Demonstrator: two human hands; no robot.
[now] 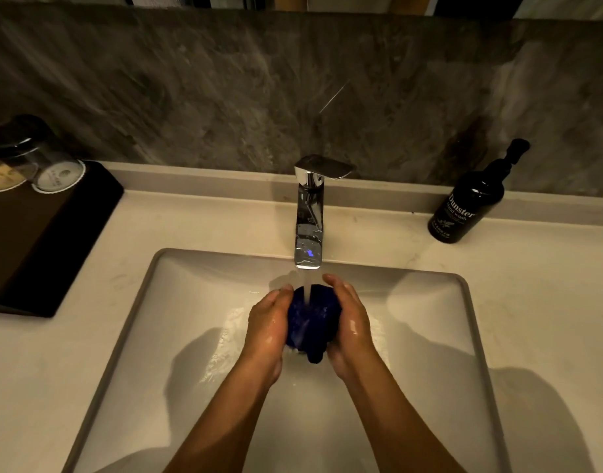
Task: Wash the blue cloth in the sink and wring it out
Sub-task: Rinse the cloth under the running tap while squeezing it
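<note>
Over the sink point(136, 302), dead centre, we see the blue cloth point(310, 319) bunched into a wet ball and squeezed between both palms, right under the stream from the chrome faucet point(309, 213). Water is running and hits the top of the cloth between the fingertips. Our left hand point(267, 324) cups the cloth's left side, fingers curled round it; our right hand point(349, 319) clasps the right side the same way. Both hands are wet and shiny. A dark tail of cloth hangs out below, between the wrists. The cloth is held above the basin floor, not resting on it as far as we can tell. Water film and ripples spread across the basin under the hands, and forearm shadows fall left and right. Around it: pale bench point(532, 268) framing the sink on all sides. Back right on the bench, a dark pump bottle point(470, 203) with a label reading "hand wash", standing upright, well apart from the hands. Back left, a black tray point(47, 240) carrying two upturned glasses point(30, 155) on paper coasters. Grey stone backsplash point(191, 80) behind the faucet. The faucet spout sits just beyond the fingertips, nothing else near the cloth.
</note>
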